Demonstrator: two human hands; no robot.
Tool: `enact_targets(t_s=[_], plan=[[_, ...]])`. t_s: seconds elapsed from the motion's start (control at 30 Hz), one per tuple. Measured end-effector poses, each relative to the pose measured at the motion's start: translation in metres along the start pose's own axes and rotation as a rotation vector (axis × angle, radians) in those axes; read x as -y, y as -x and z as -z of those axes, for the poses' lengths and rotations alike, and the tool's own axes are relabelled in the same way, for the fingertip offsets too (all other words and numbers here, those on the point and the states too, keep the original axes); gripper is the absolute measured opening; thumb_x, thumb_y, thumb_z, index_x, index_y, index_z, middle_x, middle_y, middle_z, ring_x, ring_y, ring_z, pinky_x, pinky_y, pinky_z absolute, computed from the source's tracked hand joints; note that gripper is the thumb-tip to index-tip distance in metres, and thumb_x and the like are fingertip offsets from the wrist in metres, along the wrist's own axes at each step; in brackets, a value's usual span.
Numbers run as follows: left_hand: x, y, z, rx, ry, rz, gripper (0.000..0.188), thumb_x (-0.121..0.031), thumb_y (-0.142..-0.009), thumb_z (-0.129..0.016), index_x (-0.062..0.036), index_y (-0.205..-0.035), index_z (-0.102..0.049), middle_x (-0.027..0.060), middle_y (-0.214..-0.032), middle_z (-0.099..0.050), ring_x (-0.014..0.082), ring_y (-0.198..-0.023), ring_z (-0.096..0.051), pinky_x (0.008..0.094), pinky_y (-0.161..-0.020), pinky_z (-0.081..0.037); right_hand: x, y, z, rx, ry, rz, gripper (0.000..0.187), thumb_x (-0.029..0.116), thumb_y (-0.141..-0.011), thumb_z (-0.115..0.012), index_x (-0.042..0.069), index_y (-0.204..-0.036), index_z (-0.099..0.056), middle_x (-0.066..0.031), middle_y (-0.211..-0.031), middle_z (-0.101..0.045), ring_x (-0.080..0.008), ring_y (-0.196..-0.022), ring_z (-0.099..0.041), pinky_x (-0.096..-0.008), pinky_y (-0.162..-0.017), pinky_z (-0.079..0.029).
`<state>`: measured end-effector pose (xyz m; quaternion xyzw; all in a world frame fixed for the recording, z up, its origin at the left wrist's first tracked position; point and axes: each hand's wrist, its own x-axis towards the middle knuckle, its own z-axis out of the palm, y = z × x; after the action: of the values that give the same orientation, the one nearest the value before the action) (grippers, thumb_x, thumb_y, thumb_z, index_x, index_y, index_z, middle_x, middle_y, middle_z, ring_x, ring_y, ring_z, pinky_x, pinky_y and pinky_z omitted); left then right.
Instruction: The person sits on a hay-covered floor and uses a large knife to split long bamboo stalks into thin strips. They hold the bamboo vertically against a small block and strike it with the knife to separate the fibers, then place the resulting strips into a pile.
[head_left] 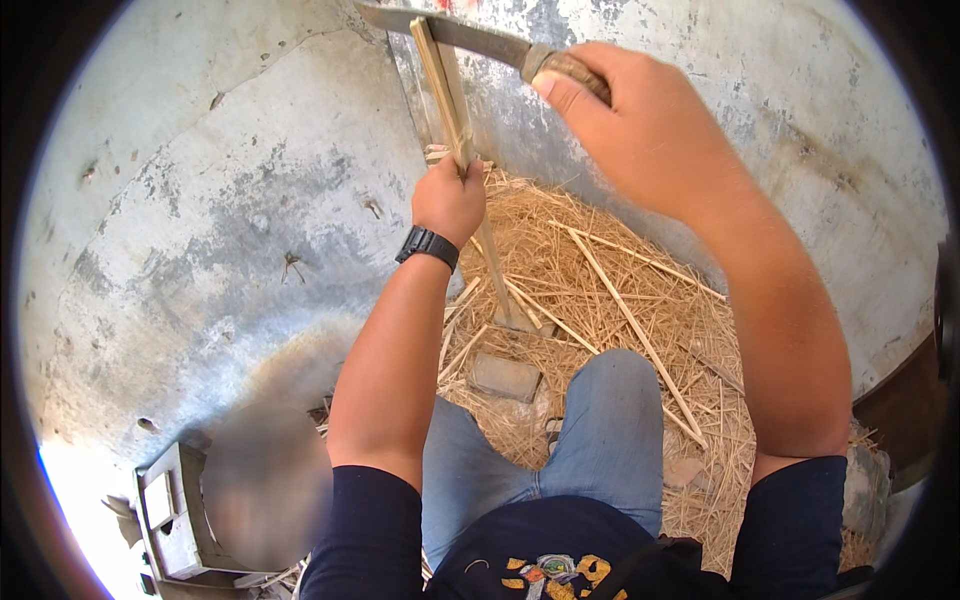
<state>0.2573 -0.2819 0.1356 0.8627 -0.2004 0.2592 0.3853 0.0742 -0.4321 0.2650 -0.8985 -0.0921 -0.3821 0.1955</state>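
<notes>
My left hand (pixel 448 203), with a black watch on the wrist, is closed around a pale bamboo strip (pixel 437 75) held upright. The strip's lower part runs down below the fist toward a flat block on the floor. Raised at the upper right, my right hand (pixel 645 125) grips the wooden handle of a large knife (pixel 485 42). Its broad, dark blade lies level across the strip's top end, pointing left. Whether the edge has entered the strip, I cannot tell.
Loose shavings (pixel 535 230) cover the floor, with long thin strips (pixel 625 310) on them. A brick (pixel 504 377) lies before my knees. Worn grey walls (pixel 230 190) curve close around. A boxy grey object (pixel 180 510) stands at the lower left beside a blurred patch.
</notes>
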Motion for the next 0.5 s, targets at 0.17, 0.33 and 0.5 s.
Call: enact_targets(t_s=[0.17,0.33,0.5], plan=[[-0.016,-0.012,0.01,-0.065,-0.027,-0.084,0.039,-0.039,-0.093,-0.063,-0.0015,-0.101,-0.066,0.0214,-0.09,-0.071,0.0406,-0.083,-0.068,0.0481,-0.074,-0.054,0.062,-0.002,0.045,0.08,0.061,-0.265,0.035,0.031,-0.099,-0.052,0.001,-0.085,-0.064,-0.0082,-0.066,-0.058,-0.0193,-0.062,-0.055,-0.0345,-0.061,-0.046],[-0.007,-0.001,0.033,0.054,0.307,-0.257,0.102,-0.067,-0.086,-0.065,0.0068,-0.148,-0.034,0.027,-0.133,-0.057,0.037,-0.116,-0.064,0.0453,-0.088,-0.056,0.051,0.0,0.037,0.023,0.135,-0.228,0.036,0.032,-0.1,-0.052,0.001,-0.085,-0.063,-0.007,-0.065,-0.056,-0.0179,-0.059,-0.053,-0.0333,-0.058,-0.044],[0.022,0.023,0.046,0.228,0.403,-0.068,0.095,-0.06,-0.093,-0.06,0.0039,-0.154,-0.025,0.0277,-0.143,-0.048,0.0308,-0.134,-0.049,0.0407,-0.103,-0.045,0.043,-0.005,0.035,0.073,0.156,-0.257,0.036,0.032,-0.1,-0.052,0.002,-0.084,-0.062,-0.0057,-0.064,-0.054,-0.0166,-0.057,-0.051,-0.0322,-0.055,-0.043]])
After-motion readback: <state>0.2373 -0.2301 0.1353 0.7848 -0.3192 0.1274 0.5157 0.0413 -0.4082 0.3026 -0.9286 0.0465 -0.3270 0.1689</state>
